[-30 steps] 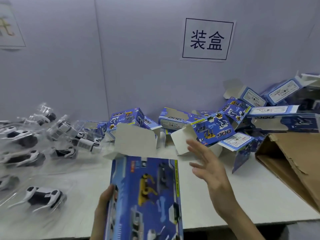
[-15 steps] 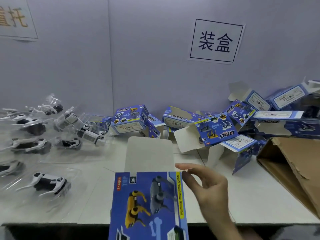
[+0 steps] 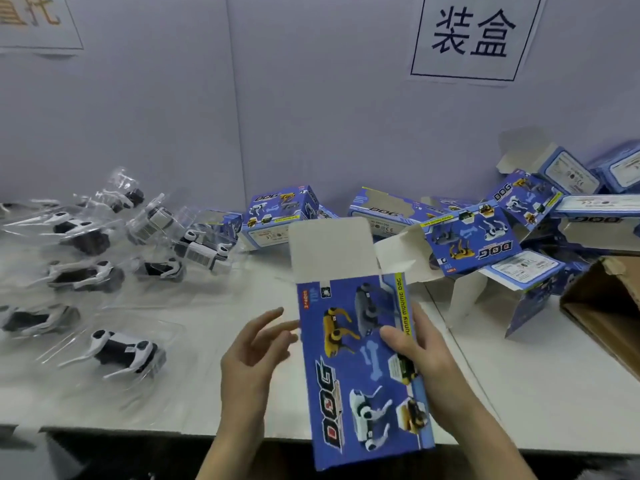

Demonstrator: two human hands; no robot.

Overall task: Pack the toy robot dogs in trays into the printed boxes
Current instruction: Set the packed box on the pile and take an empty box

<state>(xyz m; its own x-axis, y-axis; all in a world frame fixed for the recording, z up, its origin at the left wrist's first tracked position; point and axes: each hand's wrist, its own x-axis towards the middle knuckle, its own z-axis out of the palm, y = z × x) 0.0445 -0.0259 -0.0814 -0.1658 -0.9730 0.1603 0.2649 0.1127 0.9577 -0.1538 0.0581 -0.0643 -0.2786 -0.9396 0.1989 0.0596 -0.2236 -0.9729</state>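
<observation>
Readying step. We hold the box (image 3: 360, 368) over the near edge of the desk (image 3: 519, 393), flap (image 3: 332, 247) raised at its far end. The right hand (image 3: 426, 362) grips the box's right edge, thumb on the print, and the left hand (image 3: 252, 355) hangs spread just left of the box. Next, we judge, the left hand must fetch the dog (image 3: 121, 351) lying left of the box. Half a second earlier the left hand was unseen, the right higher on the box.
</observation>
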